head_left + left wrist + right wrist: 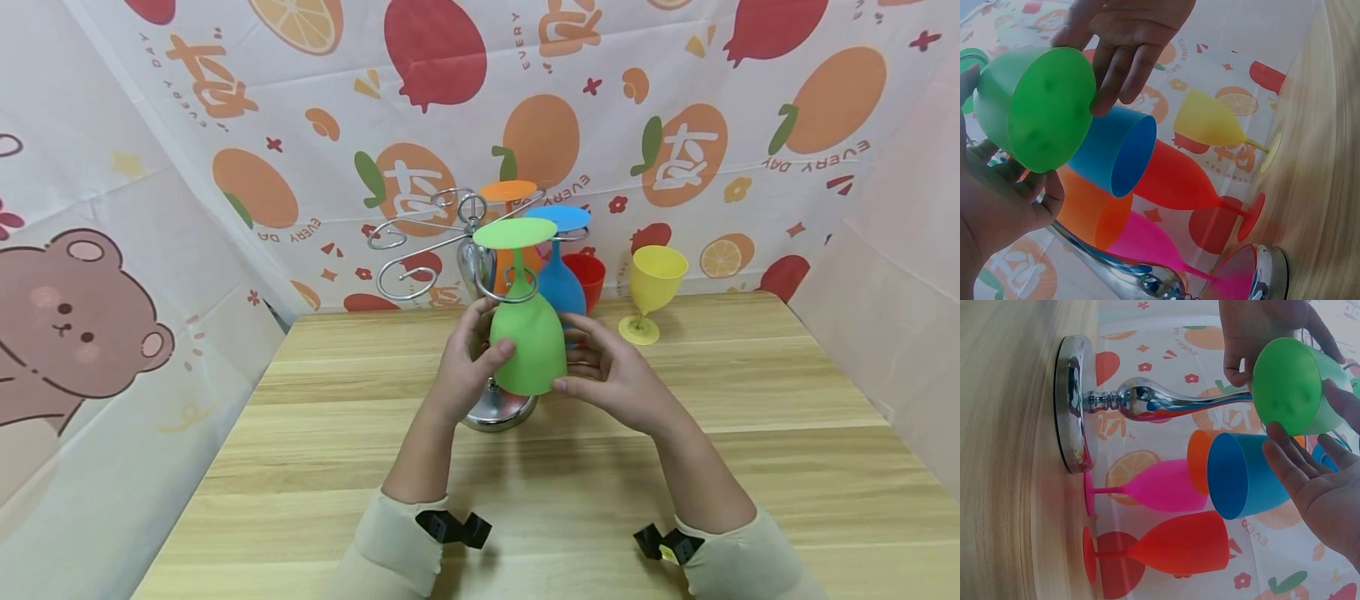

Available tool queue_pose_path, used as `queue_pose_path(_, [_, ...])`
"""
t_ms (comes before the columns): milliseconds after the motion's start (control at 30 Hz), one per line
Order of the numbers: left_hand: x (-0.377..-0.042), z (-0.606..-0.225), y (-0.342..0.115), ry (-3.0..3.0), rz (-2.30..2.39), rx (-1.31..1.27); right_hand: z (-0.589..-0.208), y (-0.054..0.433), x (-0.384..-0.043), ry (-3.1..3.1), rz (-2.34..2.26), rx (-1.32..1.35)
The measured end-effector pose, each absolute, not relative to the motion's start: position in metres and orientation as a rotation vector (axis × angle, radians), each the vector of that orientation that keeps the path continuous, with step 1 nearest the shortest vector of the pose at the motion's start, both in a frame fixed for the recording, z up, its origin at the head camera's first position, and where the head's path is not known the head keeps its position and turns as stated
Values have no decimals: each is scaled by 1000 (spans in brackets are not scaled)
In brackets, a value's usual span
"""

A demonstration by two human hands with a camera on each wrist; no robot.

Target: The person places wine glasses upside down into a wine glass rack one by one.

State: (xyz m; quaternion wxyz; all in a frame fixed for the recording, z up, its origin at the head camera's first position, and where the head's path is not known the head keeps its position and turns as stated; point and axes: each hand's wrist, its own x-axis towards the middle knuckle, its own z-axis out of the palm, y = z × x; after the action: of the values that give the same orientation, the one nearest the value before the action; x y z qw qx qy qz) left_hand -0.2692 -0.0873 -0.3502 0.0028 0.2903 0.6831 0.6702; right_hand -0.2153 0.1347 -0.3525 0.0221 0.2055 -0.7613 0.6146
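An upside-down green goblet (531, 346) has its stem within a curled loop of the chrome glass rack (474, 265), its foot above the loop. My left hand (459, 371) holds the bowl from the left, thumb in front and fingers curled behind. From the right, my right hand (626, 379) touches the bowl with fairly straight, spread fingers, its thumb tip at the rim. A blue goblet (564, 279) hangs upside down just behind. Beyond it hangs an orange goblet (508, 192), mostly hidden behind the green one in the head view.
On the wooden table (337, 467), a yellow goblet (658, 279) stands upright at the back right. A red goblet (588, 275) and a pink goblet (1166, 485) stand upright behind the rack. Several bare loops reach left from the rack. A printed cloth backs the table.
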Motion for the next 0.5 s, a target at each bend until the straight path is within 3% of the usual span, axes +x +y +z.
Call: queue_pose_path(500, [-272,-350,-95,2083,2042,949,-354,133,-216,-2386,1853,623])
